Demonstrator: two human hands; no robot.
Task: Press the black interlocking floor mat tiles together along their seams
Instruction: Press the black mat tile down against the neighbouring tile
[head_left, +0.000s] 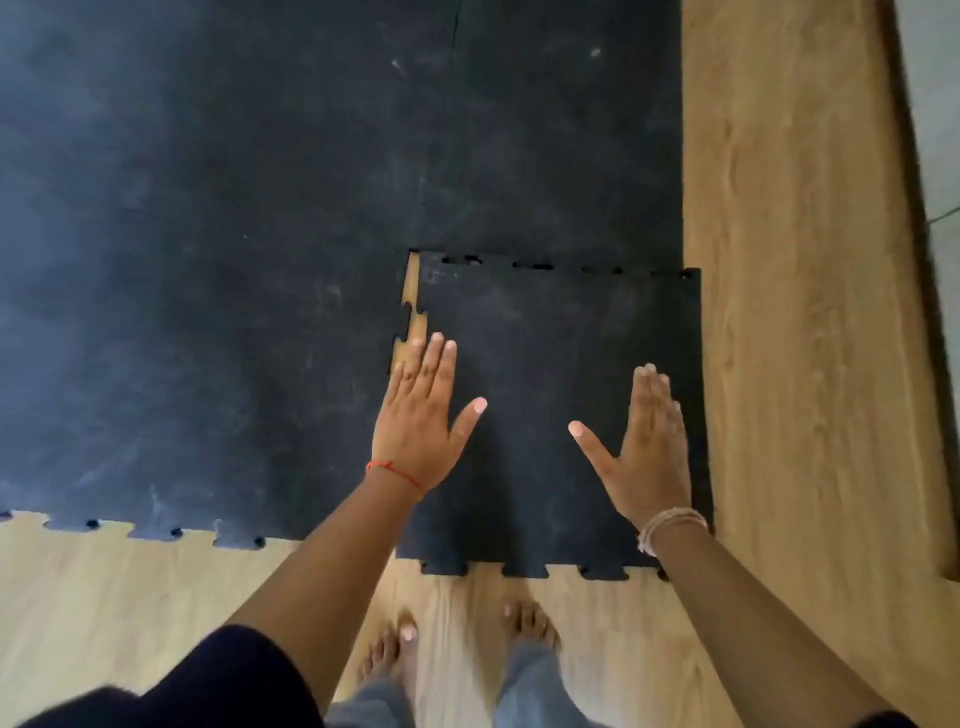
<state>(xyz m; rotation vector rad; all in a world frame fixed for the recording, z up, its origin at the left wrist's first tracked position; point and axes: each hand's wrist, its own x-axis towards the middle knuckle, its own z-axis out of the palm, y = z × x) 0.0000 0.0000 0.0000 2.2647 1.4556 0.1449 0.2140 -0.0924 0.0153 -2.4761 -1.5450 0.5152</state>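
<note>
A loose black interlocking tile (550, 364) lies at the near right corner of the large black mat (234, 260). Its far edge overlaps the mat's toothed edge, with small gaps showing along that seam (545, 266). On its left side a narrow wedge of wooden floor (414, 296) shows between the tile and the mat. My left hand (423, 421) lies flat, fingers spread, over the tile's left edge. My right hand (644, 452) is flat with the thumb out, over the tile's right side. Neither hand holds anything.
Light wooden floor (795, 312) runs along the right of the mat and in front of it. The mat's near edge (156, 530) has puzzle teeth. My bare feet (467, 644) stand on the wood just before the tile. A grey strip (940, 104) borders the far right.
</note>
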